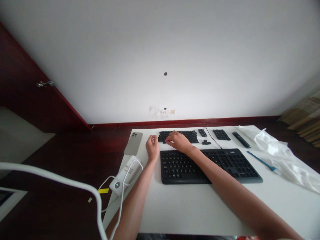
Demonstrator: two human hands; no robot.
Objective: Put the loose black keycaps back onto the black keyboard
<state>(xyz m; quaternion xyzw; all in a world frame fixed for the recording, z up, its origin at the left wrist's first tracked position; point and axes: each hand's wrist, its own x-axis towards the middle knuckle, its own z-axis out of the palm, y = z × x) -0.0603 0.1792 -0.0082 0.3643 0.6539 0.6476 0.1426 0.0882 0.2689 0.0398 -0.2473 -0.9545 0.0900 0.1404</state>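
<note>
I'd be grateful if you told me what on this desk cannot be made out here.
Head view, right hand: hides part of the black keycaps beneath it.
Head view, left hand: its curled fingers hide whether it holds anything.
Head view: legends on the black keyboard are too small to read.
Head view: white plastic sheet hides the end of the blue strip; the right edge cuts the sheet off.

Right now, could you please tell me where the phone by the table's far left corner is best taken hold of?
Take the smartphone by its long edges from above with the left hand, the nearer one. It lies flat, back up, at the edge of the table, so its thin sides are the hold, clear of the far camera bump.
</note>
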